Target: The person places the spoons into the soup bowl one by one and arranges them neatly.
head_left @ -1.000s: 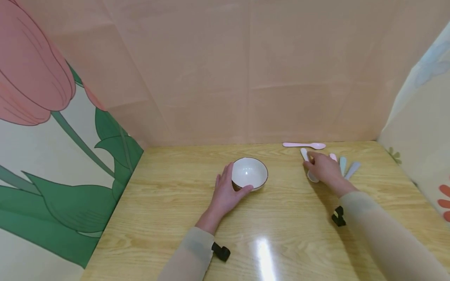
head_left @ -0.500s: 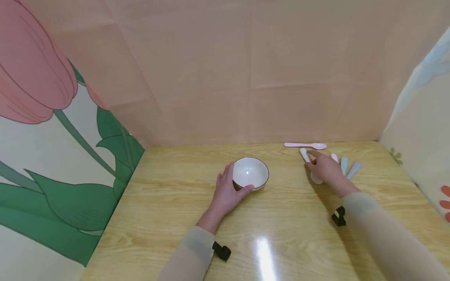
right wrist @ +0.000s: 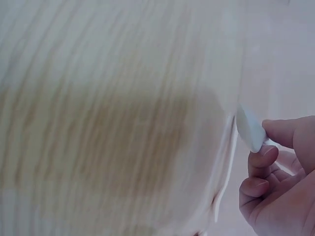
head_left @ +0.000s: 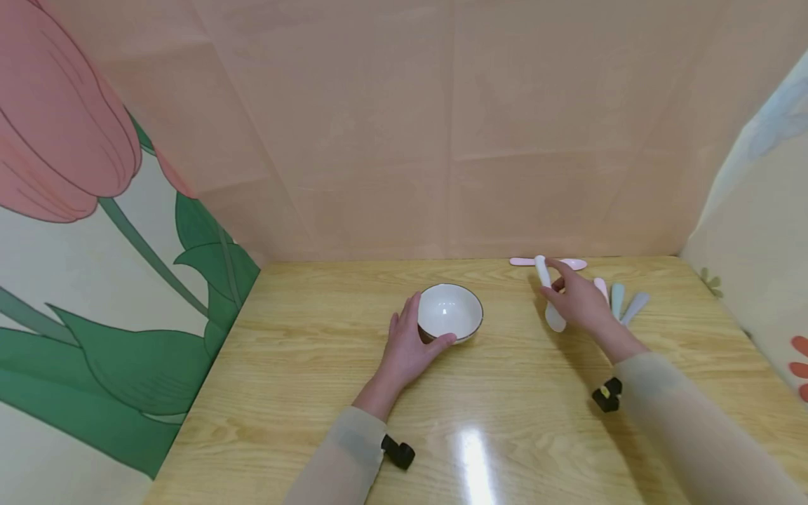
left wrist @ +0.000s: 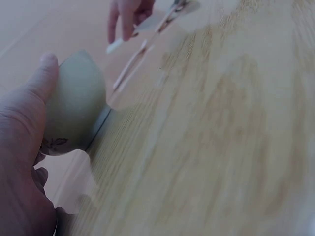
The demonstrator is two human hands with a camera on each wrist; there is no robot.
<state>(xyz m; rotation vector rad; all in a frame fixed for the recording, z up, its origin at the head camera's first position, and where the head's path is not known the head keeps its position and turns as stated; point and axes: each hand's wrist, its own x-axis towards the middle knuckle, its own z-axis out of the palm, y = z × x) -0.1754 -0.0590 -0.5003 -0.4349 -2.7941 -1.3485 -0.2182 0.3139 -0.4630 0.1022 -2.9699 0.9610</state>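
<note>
One wide tabletop (head_left: pixel 303 365) carries everything before you. Your left hand (head_left: pixel 406 347) and right hand (head_left: pixel 581 300) work well apart: the left curls round the left-edge side of the white bowl (head_left: pixel 449 311), thumb at its near rim; the right pinches the white spoon (head_left: pixel 543 272) between thumb and fingers. The bowl stands upright towards the far edge; the spoon is nearer the right edge, handle end towards the far edge, seemingly clear of the surface. This looks like a pick-up, so aim for a light, firm pinch, raise the spoon evenly, and let the left steady the bowl without tipping it. Mind the pink spoon (head_left: pixel 574 264) along the far edge, and the pink handle (head_left: pixel 601 286), green handle (head_left: pixel 617 298) and grey-blue handle (head_left: pixel 635 307) near the far right corner, which your palm could brush.
</note>
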